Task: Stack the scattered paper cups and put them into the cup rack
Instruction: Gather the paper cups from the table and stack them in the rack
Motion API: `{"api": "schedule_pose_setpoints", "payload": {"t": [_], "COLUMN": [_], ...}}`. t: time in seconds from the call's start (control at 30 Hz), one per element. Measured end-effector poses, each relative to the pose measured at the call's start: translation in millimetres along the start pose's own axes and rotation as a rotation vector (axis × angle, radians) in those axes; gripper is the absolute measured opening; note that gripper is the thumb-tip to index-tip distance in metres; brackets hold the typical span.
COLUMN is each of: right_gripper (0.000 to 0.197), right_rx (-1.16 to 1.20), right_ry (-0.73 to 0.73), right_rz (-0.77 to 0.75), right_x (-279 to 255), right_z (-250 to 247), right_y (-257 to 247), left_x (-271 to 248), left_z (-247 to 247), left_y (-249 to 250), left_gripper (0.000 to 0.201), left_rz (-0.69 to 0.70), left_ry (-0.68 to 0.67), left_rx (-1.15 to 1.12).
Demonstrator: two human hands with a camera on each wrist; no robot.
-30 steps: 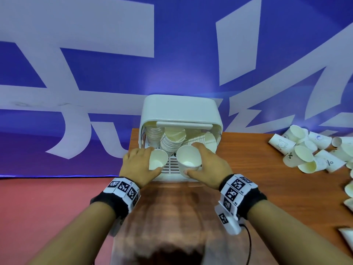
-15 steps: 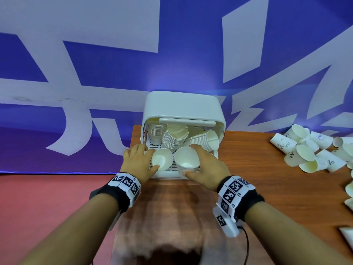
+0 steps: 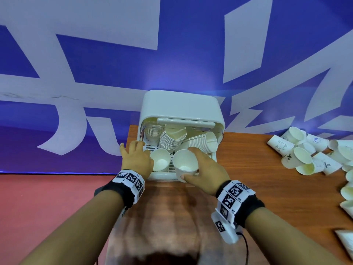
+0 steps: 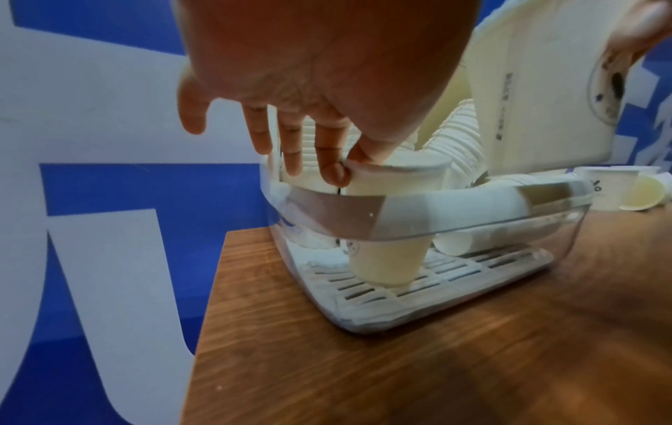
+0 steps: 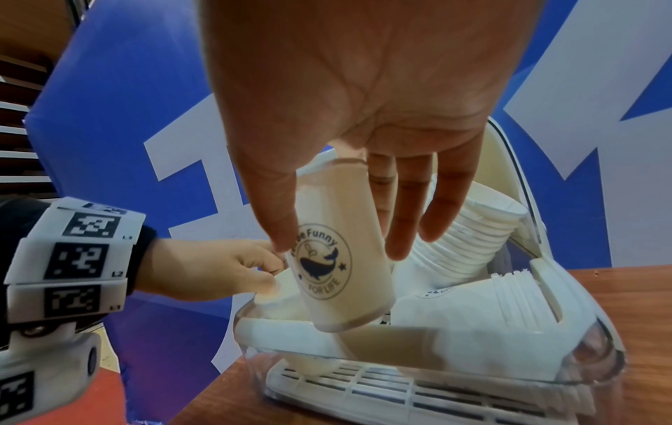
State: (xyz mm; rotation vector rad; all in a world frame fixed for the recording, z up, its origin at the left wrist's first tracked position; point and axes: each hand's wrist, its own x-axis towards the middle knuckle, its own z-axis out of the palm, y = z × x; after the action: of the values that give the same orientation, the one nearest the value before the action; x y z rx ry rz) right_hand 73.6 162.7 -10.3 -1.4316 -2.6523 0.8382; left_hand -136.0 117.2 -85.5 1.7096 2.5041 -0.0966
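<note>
The white cup rack (image 3: pixel 181 109) stands open at the table's back edge, with three cup stacks (image 3: pixel 172 138) leaning inside. My left hand (image 4: pixel 345 169) pinches the rim of a plain paper cup (image 4: pixel 392 218) between thumb and forefinger. That cup stands upright on the rack's slotted floor (image 4: pixel 454 270) at front left. My right hand (image 5: pixel 338 241) grips a second paper cup (image 5: pixel 338 276) with a whale logo, thumb on one side and fingers on the other. It hangs tilted just above the rack's front wall (image 5: pixel 363 336), next to the first cup (image 3: pixel 160 162).
Several loose paper cups (image 3: pixel 305 152) lie scattered on the wooden table (image 3: pixel 257 178) at the right, some running down the right edge. A blue and white wall is right behind the rack. The table's left edge is close to the rack.
The left cup has sunk onto the rack floor and my left fingers have spread off its side. The right cup has shifted slightly towards the rack's front wall.
</note>
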Motion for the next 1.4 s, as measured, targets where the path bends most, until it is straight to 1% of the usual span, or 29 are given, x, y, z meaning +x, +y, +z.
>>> {"api": "schedule_pose_setpoints", "payload": {"t": [0.1, 0.17, 0.3, 0.5, 0.6, 0.7, 0.83, 0.9, 0.97, 1.03, 1.13, 1.27, 1.4], "right_gripper": [0.072, 0.072, 0.078, 0.083, 0.083, 0.081, 0.08, 0.083, 0.085, 0.086, 0.086, 0.092, 0.091], "right_rx": [0.005, 0.017, 0.076, 0.197, 0.174, 0.067, -0.04, -0.036, 0.016, 0.075, 0.093, -0.046, -0.057], "right_ry": [0.003, 0.007, 0.024, 0.142, 0.147, 0.14, 0.089, 0.048, -0.009, -0.041, -0.071, -0.176, -0.183], "right_rz": [-0.005, -0.013, -0.03, -0.134, -0.125, -0.084, 0.028, 0.071, 0.096, 0.09, 0.028, 0.011, 0.006], "right_x": [1.7, 3.0, 7.3, 24.4, 31.6, 37.8, 45.1, 46.7, 48.6, 53.0, 59.0, 60.6, 53.2], "right_z": [2.2, 4.9, 12.4, 32.3, 43.7, 55.6, 69.9, 76.5, 80.8, 84.4, 86.9, 79.2, 67.9], "right_y": [-0.1, -0.8, -6.0, -28.2, -40.5, -47.5, -47.3, -44.5, -41.1, -38.3, -36.3, -35.6, -33.2], "left_x": [-0.1, -1.2, -8.2, -24.0, -32.0, -38.5, -41.0, -39.8, -37.3, -35.0, -32.5, -31.8, -32.2], "left_z": [-1.8, -2.9, -5.0, -8.4, -5.9, -5.1, -5.7, -4.2, -2.7, -2.6, -2.8, -3.2, -7.8], "left_y": [-3.8, -4.3, -4.5, -15.3, -22.6, -27.3, -25.8, -21.9, -18.0, -16.5, -20.6, -24.6, -22.3], "left_gripper": [0.04, 0.043, 0.052, 0.064, 0.072, 0.074, 0.073, 0.072, 0.07, 0.067, 0.063, 0.061, 0.063], "left_rz": [0.029, 0.026, 0.018, 0.019, 0.031, 0.039, 0.084, 0.1, 0.096, 0.079, 0.041, 0.02, 0.018], "left_ry": [0.0, -0.003, 0.038, 0.113, 0.142, 0.146, 0.128, 0.072, 0.02, 0.003, -0.001, -0.071, -0.072], "left_rx": [0.031, 0.003, -0.128, -0.324, -0.431, -0.504, -0.571, -0.59, -0.588, -0.58, -0.527, -0.44, -0.419]}}
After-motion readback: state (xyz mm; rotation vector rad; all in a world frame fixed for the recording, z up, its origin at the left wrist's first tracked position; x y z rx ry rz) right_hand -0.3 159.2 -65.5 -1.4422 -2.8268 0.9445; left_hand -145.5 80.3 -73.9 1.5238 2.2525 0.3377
